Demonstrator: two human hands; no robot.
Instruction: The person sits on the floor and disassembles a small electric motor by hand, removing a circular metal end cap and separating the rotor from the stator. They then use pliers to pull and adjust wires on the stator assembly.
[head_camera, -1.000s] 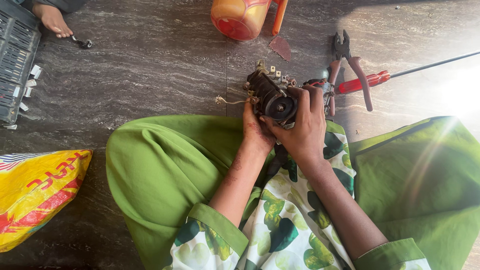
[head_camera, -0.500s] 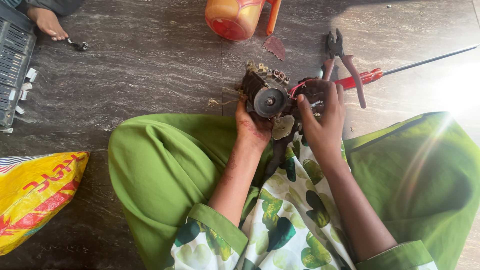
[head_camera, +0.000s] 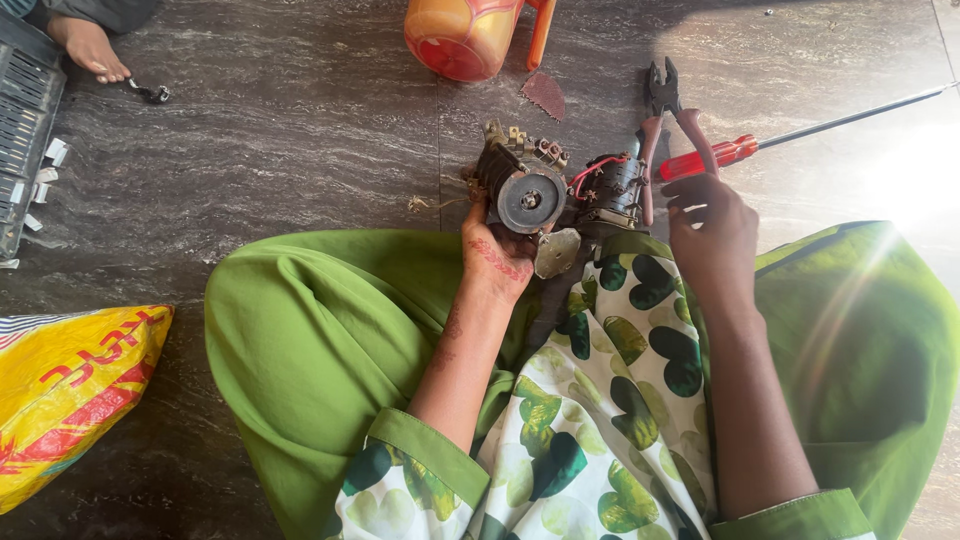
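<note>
I sit on a dark stone floor in green trousers. My left hand (head_camera: 497, 258) grips a small dark motor assembly (head_camera: 545, 190) with a round grey pulley, red wires and a terminal block, held just above my lap. My right hand (head_camera: 712, 232) is off the motor, fingers loosely curled, hovering just below the red-handled pliers (head_camera: 672, 120) and the red handle of a long screwdriver (head_camera: 790, 138) that lie on the floor. It holds nothing.
An orange plastic jug (head_camera: 470, 35) stands at the top, with a reddish scrap (head_camera: 546, 94) beside it. A yellow sack (head_camera: 65, 390) lies at the left. Another person's bare foot (head_camera: 88, 45), a small black part (head_camera: 152, 93) and a dark slotted casing (head_camera: 25, 130) are top left.
My right hand has let go of the motor and moved right toward the pliers and screwdriver. My left hand still holds the motor, now turned with its pulley facing up.
</note>
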